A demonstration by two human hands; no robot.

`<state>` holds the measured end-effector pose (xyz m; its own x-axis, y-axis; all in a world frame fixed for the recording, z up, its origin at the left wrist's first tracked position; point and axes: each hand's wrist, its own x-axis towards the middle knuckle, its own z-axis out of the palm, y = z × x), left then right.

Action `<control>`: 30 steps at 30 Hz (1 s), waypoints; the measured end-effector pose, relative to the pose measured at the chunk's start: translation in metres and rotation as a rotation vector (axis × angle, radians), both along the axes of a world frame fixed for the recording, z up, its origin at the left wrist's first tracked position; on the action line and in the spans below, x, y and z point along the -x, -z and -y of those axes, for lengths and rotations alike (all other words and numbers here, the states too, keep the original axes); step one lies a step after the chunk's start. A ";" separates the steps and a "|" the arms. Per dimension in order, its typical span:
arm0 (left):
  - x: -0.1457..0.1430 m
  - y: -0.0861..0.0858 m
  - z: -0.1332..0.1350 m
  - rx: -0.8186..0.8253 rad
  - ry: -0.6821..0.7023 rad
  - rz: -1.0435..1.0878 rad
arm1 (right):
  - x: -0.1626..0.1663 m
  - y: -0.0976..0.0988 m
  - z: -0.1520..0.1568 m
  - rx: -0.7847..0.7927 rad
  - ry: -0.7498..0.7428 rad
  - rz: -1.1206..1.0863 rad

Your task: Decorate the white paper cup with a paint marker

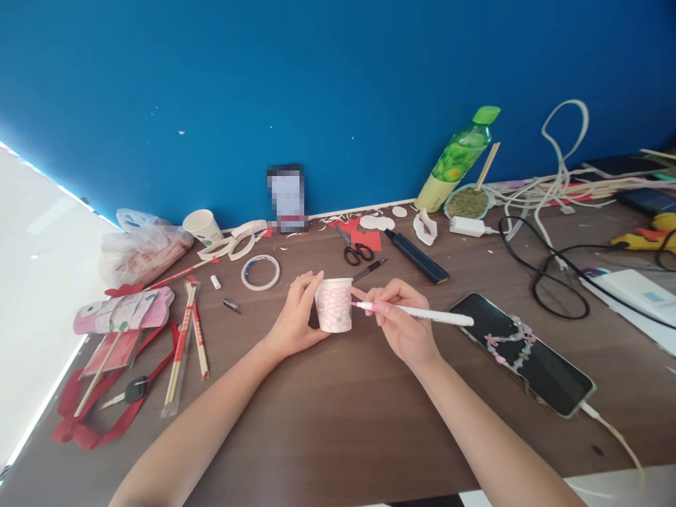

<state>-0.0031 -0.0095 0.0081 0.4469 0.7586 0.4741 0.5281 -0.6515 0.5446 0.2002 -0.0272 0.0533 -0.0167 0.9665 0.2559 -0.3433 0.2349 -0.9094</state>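
Observation:
A white paper cup [334, 305] with pink scale-like lines drawn over its side stands on the brown table in front of me. My left hand [298, 315] grips the cup from its left, fingers behind it and thumb low near its base. In my right hand [404, 320] is a white marker [436, 315] with a pink tip, held like a pen. Its tip points left and is at the cup's right side; whether it touches I cannot tell. Just behind the cup lie a black pen [374, 267] and black-handled scissors [355, 250].
Right of my hand lies a phone [528, 352] with a bead bracelet on it and a cable. Behind are a blue-black case [417, 257], a green bottle [457, 162] and a tape roll [260, 272]. Wrapped chopsticks [182, 345] and a key [127, 393] lie left.

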 end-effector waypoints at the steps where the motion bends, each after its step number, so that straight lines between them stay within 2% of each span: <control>1: 0.000 0.000 0.000 0.002 -0.002 0.009 | -0.001 0.001 0.000 0.000 0.025 0.010; 5: 0.000 -0.002 -0.001 0.036 -0.034 0.031 | -0.006 0.006 0.001 0.022 0.260 0.204; 7: -0.001 -0.002 -0.001 0.045 -0.061 0.017 | -0.007 0.006 0.003 -0.001 0.310 0.291; 12: -0.002 0.000 -0.001 0.001 -0.075 -0.007 | 0.000 0.000 0.007 -0.235 0.206 0.321; 16: -0.001 0.002 -0.001 -0.074 -0.056 -0.013 | 0.005 0.003 0.008 -0.326 0.168 0.370; 30: 0.000 0.004 -0.001 -0.117 -0.041 -0.017 | 0.003 0.005 0.007 -0.374 0.142 0.381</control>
